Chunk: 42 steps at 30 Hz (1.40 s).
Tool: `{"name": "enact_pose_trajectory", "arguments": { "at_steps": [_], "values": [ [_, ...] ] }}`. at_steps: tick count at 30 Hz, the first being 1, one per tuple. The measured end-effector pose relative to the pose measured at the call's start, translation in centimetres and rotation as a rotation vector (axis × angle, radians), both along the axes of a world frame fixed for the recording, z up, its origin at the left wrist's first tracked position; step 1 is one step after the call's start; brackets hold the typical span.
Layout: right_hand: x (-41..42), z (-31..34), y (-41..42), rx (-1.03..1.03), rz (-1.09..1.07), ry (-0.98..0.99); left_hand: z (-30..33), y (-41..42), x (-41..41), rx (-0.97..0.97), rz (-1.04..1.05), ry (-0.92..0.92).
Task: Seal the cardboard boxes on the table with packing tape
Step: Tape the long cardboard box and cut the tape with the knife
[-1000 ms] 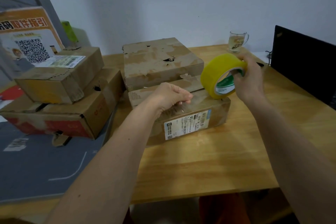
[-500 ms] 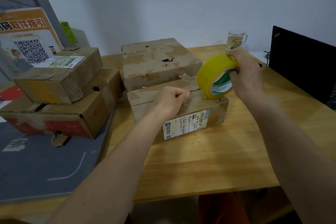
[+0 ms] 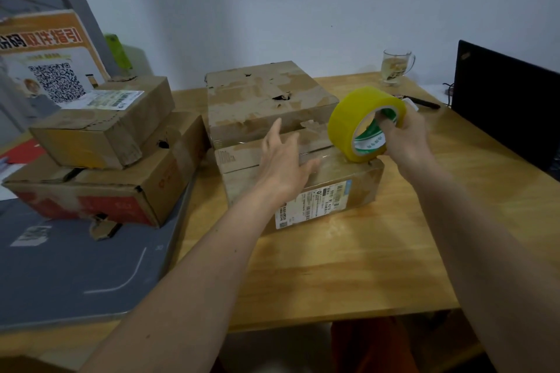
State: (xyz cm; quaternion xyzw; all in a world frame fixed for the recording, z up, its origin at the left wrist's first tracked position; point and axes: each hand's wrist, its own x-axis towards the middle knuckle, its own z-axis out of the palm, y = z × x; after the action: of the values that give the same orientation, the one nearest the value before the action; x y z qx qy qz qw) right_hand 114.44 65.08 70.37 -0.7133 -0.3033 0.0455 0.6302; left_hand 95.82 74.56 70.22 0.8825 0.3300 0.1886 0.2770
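Left hand (image 3: 286,157) flat on the front cardboard box (image 3: 339,188) at desk (image 3: 348,266) centre, fingers straight and released, right hand (image 3: 404,138) fingers hooked through yellow tape roll (image 3: 363,123) resting on the box's far right corner

A glass mug (image 3: 395,68) with pale liquid stands on the wooden table (image 3: 348,266) beyond the right hand, near the wall. A black pen (image 3: 422,103) lies just past that hand's knuckles. A dark laptop screen (image 3: 509,106) rises to its right. Left of the left hand lies a grey mat (image 3: 75,266); farther back leans a QR-code poster (image 3: 48,70) beside a green object (image 3: 116,50).
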Motion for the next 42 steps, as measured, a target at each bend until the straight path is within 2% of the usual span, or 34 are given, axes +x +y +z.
{"name": "enact_pose_trajectory", "arguments": {
  "at_steps": [3,5,7,9,11,18,22,26,33,38,42],
  "values": [
    [0.2,0.0,0.0,-0.036,0.003,-0.055,-0.4,0.0,-0.2,0.106,-0.135,0.064],
    [0.2,0.1,-0.1,-0.042,-0.013,-0.028,-0.8,-0.2,-0.1,0.290,-0.257,0.284],
    [-0.1,-0.3,-0.2,-0.003,-0.011,0.118,-0.9,-0.3,0.1,0.386,-0.300,0.465],
    [-1.0,-1.3,-0.2,0.024,0.009,0.341,-0.8,-0.4,0.3,0.397,-0.303,0.523],
    [-1.9,-2.4,0.1,0.021,0.010,0.435,-0.8,-0.7,0.3,0.416,-0.302,0.535],
    [-2.3,-2.6,0.6,0.004,-0.031,0.420,0.1,-1.5,0.2,0.368,-0.256,0.552],
    [-2.5,-2.6,0.3,-0.003,-0.006,0.387,-1.1,-2.8,-1.5,0.500,-0.247,0.501],
    [-2.7,-2.3,0.8,-0.019,-0.026,0.371,-0.2,-2.3,-1.8,0.368,-0.251,0.558],
    [-4.1,-2.2,-0.4,-0.084,0.009,0.324,0.1,-2.9,-1.7,0.279,-0.160,0.620],
    [-4.4,-1.8,-1.9,-0.117,-0.086,0.320,-0.2,-2.7,-3.4,0.255,-0.115,0.568],
    [-6.1,-2.3,-1.4,-0.133,-0.075,0.312,-0.1,-2.3,-5.7,0.251,0.017,0.636]
  ]
}}
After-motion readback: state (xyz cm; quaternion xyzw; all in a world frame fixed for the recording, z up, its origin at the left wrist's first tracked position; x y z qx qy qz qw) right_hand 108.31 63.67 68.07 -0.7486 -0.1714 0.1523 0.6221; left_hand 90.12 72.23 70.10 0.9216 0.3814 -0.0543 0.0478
